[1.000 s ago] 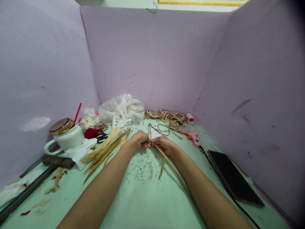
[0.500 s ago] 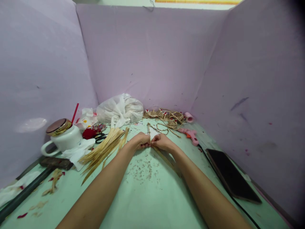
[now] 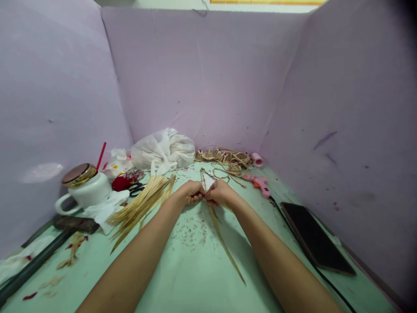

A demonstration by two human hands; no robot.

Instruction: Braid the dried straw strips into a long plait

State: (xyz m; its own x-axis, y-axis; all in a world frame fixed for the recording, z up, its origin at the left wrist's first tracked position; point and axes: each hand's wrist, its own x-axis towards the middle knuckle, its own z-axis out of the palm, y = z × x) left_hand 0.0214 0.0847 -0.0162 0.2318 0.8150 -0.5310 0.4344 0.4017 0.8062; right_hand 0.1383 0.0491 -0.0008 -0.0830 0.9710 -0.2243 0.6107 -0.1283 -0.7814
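My left hand (image 3: 193,192) and my right hand (image 3: 220,192) meet over the middle of the table, both closed in a pinch on one thin braided straw cord (image 3: 203,177). The cord runs away from me beyond the fingers. Below my right hand a loose tan straw strip (image 3: 227,250) trails toward me across the table. Fingers hide the spot where cord and strip join. Left of my left hand lies a fanned bundle of pale straw strips (image 3: 143,202). A white piece (image 3: 208,181), partly hidden, shows just behind the hands.
To the left are a white mug (image 3: 89,191) with a lid, a hammer (image 3: 76,224), black-handled scissors (image 3: 137,189) and red yarn (image 3: 120,183). Behind sit a plastic bag (image 3: 166,150) and coiled twine (image 3: 236,161). A pink glue gun (image 3: 258,183) and dark tablet (image 3: 316,237) lie right.
My right hand has shifted slightly and rolled over at the pinch. The loose straw strip has swung away from my right forearm and now lies more fully in view.
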